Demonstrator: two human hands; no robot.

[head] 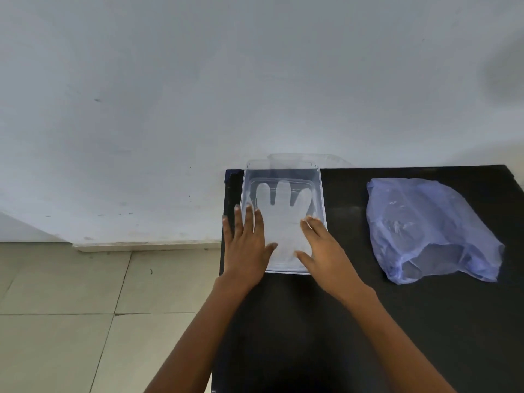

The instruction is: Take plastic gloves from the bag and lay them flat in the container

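Two bare forearms reaching up from the bottom edge over a black worktop; left hand laid flat with straight, slightly spread fingers, lying over the left rim of a clear plastic container, thumb stretched rightward onto the glove; right hand likewise flat and spread, fingers straight, pressed on the right side of the glove near the container's right wall, thumb pointing left toward the other thumb; neither hand pinching anything; between both hands a translucent plastic glove lying flat on the container floor, its fingers fanned toward the far wall, its cuff toward the near rim; whether more than one glove lies stacked there, not to be told; container set at the worktop's far left corner, its far end just beside a pale wall; behind the container, against the wall, a second clear plastic piece, perhaps a lid, too faint to be sure; well apart on the right, a crumpled bluish translucent bag resting on the worktop, mouth turned toward the near side, contents dim through the film and not told apart; left of the worktop, beige floor tiles meeting the wall at a low skirting.
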